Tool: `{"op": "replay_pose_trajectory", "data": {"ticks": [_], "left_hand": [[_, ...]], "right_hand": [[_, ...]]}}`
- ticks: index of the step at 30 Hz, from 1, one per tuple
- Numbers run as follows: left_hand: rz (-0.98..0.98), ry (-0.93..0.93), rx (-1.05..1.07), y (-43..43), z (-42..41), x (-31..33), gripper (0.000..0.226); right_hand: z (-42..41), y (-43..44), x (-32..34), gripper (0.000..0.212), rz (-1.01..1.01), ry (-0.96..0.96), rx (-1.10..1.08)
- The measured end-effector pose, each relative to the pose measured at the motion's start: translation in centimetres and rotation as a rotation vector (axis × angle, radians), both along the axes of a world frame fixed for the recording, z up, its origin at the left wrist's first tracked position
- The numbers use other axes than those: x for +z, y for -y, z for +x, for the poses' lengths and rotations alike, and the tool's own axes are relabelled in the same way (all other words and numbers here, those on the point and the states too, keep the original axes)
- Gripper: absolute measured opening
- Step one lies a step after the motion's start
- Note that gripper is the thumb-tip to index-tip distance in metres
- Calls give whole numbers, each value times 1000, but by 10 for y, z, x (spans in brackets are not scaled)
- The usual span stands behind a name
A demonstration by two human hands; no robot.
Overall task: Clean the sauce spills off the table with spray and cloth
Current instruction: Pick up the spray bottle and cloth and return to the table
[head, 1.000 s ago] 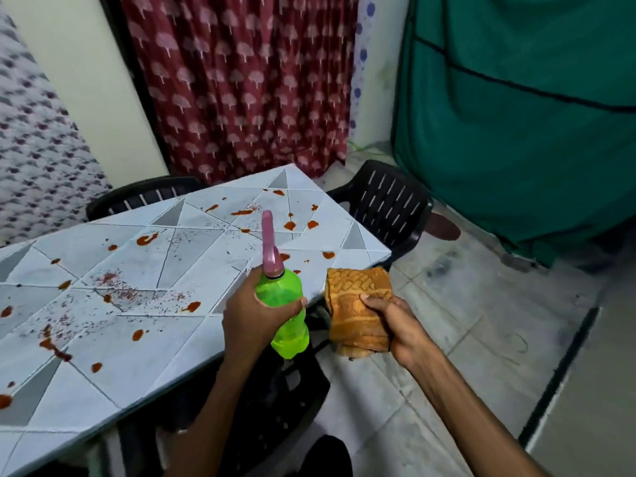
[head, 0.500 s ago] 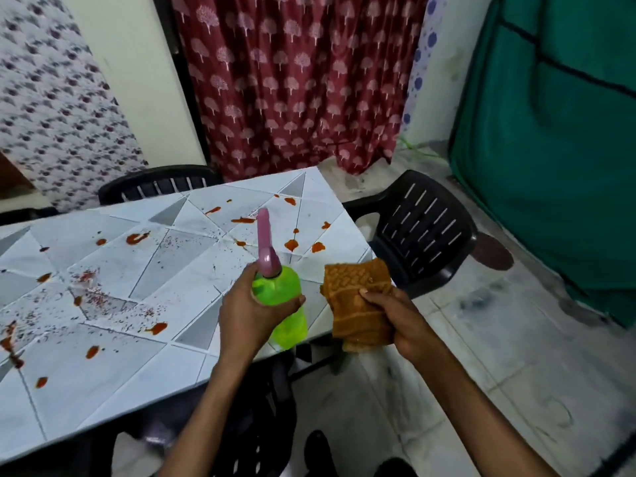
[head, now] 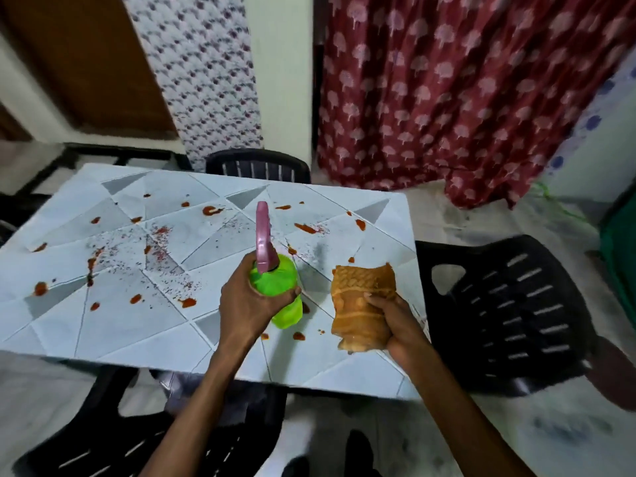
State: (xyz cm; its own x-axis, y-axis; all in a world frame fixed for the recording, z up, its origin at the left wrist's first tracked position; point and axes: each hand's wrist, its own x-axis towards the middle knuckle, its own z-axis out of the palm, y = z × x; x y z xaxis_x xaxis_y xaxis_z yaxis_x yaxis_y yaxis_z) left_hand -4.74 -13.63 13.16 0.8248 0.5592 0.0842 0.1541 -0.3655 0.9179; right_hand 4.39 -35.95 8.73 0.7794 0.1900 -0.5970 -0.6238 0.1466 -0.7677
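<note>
Green plastic shows through the curled fingers of the left hand (head: pixel 248 304), which wraps the neck of the spray bottle (head: pixel 283 297) and holds it over the table (head: pixel 113 342) towards its near right corner, with the pink spray head (head: pixel 263 241) pointing away at the far edge. The right hand (head: pixel 399 325) grips a folded orange cloth (head: pixel 359 301) just beside it, thumb on top and fingers closed underneath, close to the right edge. Sauce spills (head: pixel 307 228) are scattered from the left edge to the right, as blobs and fine spatter, so the step in hand looks to be the spraying. It would go best as a light mist over each cluster, starting with the nearest blobs, and with the cloth kept dry and off the surface until the spots are wet. Wiping should then draw inward from the edges, so nothing is pushed off onto the black chair (head: pixel 509 315). The trigger is hidden behind the hand, the liquid level cannot be read, and whether the bottle's base touches the table cannot be told. The table's left corners are cut off and blurred.
</note>
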Motion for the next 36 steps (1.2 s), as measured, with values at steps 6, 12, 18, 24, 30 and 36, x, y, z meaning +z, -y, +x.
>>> {"op": "replay_pose_trajectory", "data": {"ticks": [6,12,18,24,30,36], "left_hand": [[3,-21,242,-15,12,0,61],[5,-41,400,-60,26,3,54],[43,-32,499,-142,37,-8,55],[89,-22,550,-244,51,-25,56],[116,-37,562,-324,57,-37,58],[125,-63,596,-363,51,-52,55]], "right_hand": [[62,-37,0,36,20,-20,222],[103,-108,3,40,-12,-21,388],[117,-207,-10,47,-40,14,541],[116,-311,-21,43,-75,-11,618],[124,-368,-33,36,-132,-18,625],[134,-402,-46,39,-177,-17,642]]}}
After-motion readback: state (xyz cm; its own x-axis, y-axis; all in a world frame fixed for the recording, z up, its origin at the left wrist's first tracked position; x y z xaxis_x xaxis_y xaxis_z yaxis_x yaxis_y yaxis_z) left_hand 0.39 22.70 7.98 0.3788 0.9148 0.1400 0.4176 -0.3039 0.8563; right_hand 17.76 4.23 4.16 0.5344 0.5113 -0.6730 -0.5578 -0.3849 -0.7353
